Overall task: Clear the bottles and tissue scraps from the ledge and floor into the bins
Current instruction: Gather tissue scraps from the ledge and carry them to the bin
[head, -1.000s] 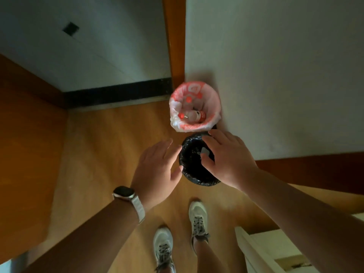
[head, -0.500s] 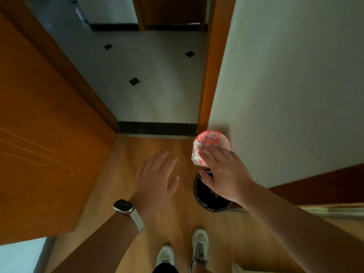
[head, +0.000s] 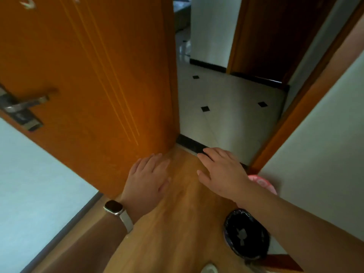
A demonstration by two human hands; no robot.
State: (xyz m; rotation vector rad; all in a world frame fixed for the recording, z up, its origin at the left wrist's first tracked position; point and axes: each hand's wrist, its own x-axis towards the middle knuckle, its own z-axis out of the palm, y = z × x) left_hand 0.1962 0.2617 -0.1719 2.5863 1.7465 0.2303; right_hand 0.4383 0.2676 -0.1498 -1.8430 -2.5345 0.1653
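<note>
A small bin with a black liner stands on the wooden floor at the lower right, with pale tissue scraps inside it. Behind it, against the white wall, a bin with a red-and-white liner shows only as a sliver past my right forearm. My left hand, with a watch on the wrist, hovers over the floor with fingers straight and holds nothing. My right hand is spread flat above the floor near the doorway and is empty too. No bottle is visible.
An orange wooden door with a metal handle stands open on the left. A black threshold strip leads to a white tiled hallway. A white wall runs along the right. A shoe tip shows at the bottom edge.
The view has lifted from the bins toward the doorway. My right hand has left the black bin's rim and now hovers open ahead; both bins have slid to the lower right.
</note>
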